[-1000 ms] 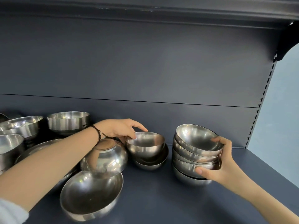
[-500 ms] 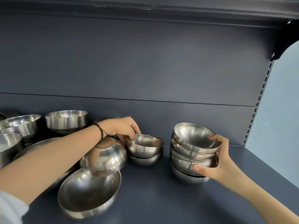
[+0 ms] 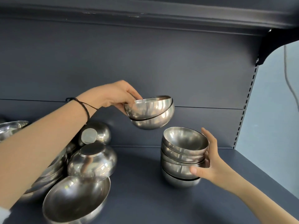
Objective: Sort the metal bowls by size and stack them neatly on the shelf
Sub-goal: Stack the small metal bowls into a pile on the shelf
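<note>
Left hand [image 3: 116, 96], black cord wristband [image 3: 84, 107] at the wrist: clenched on the 9 o'clock rim of a nested pair of bowls [image 3: 150, 112], thumb on top, fingers tucked beneath. Held in the air, clear of the shelf [image 3: 145, 183], in front of the dark back panel [image 3: 145, 62]. Mouths up; rims running roughly 9 to 3 o'clock, a little higher at the 3 o'clock end, inner bowl sitting slightly askew in the outer. Placed at about 11 o'clock from the stack of bowls [image 3: 182, 156], apart from it.

Right hand [image 3: 210, 162]: grasping that stack, thumb laid across its lower front, fingers upright along the 3 o'clock side. Stack standing on the shelf right of centre, about five bowls nested, long axis 12 to 6 o'clock. Mouths up, top bowl tipped toward the camera and toward 8 o'clock, so the column looks uneven.

At 9 o'clock of the stack, well apart: an overturned bowl [image 3: 92, 160], flat base up, resting on the rim of a large bowl [image 3: 76, 199] lying open-side up and tilted at the shelf's front edge. Just behind, at 12 o'clock of the overturned one, a tipped bowl [image 3: 95, 135] with its base turned toward the camera. Under the left forearm, a pile of wider bowls [image 3: 53, 168]; at the far 9 o'clock edge, one more bowl [image 3: 13, 128], partly cut off.
</note>
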`<state>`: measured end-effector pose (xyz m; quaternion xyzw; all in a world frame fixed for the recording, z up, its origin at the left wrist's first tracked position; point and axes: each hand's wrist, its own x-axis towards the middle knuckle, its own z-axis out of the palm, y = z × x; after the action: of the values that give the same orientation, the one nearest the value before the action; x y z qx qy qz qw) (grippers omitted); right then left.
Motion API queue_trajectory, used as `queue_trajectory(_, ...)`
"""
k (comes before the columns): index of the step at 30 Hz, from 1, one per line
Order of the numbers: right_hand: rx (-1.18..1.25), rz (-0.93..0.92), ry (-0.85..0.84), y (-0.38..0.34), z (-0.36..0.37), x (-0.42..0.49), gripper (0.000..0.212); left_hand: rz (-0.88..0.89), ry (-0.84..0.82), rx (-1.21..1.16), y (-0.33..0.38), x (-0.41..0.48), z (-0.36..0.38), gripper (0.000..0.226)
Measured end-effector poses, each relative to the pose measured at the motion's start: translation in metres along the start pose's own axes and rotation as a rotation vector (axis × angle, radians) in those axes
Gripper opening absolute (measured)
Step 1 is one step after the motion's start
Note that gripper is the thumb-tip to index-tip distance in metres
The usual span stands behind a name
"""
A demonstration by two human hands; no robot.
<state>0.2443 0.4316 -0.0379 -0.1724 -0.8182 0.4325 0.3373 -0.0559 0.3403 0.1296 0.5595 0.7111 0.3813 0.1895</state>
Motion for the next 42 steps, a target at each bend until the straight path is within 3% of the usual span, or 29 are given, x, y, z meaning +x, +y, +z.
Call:
queue_trajectory(5,-0.125,-0.190,0.241,-0.038,-0.005,0.014,0.107,-0.001,-0.041,-0.023,0.021,0.008,0.030,0.028)
queue_trajectory(10,-0.195,-0.344,0.264,-0.060,0.004,0.035,0.080,0.017,-0.072,0.002,0.038,0.005,0.055,0.032)
queue_trajectory(14,-0.131,-0.319,0.335,-0.060,0.006,0.040,0.069,0.031,-0.027,-0.031,0.040,0.000,0.062,0.030)
queue_trajectory(17,-0.111,-0.301,0.343,-0.059,0.000,0.040,0.067,0.032,0.016,-0.140,0.040,-0.006,0.065,0.027)
queue_trajectory(22,-0.048,-0.290,0.359,-0.059,-0.005,0.041,0.069,0.054,-0.044,-0.198,0.036,-0.024,0.077,0.065)
queue_trajectory(28,0.018,-0.298,0.291,-0.062,-0.001,0.040,0.076,0.145,-0.053,-0.394,0.030,-0.038,0.097,0.061)
queue_trajectory(33,0.050,-0.214,0.284,-0.069,0.006,0.040,0.081,0.137,-0.007,-0.362,0.019,-0.040,0.115,0.116)
queue_trajectory(39,0.088,-0.113,0.199,-0.069,0.000,0.036,0.091,0.154,0.066,-0.396,0.017,-0.045,0.127,0.117)
queue_trajectory(42,0.040,-0.076,0.126,-0.062,-0.007,0.031,0.094,0.156,0.083,-0.415,0.013,-0.046,0.135,0.086)
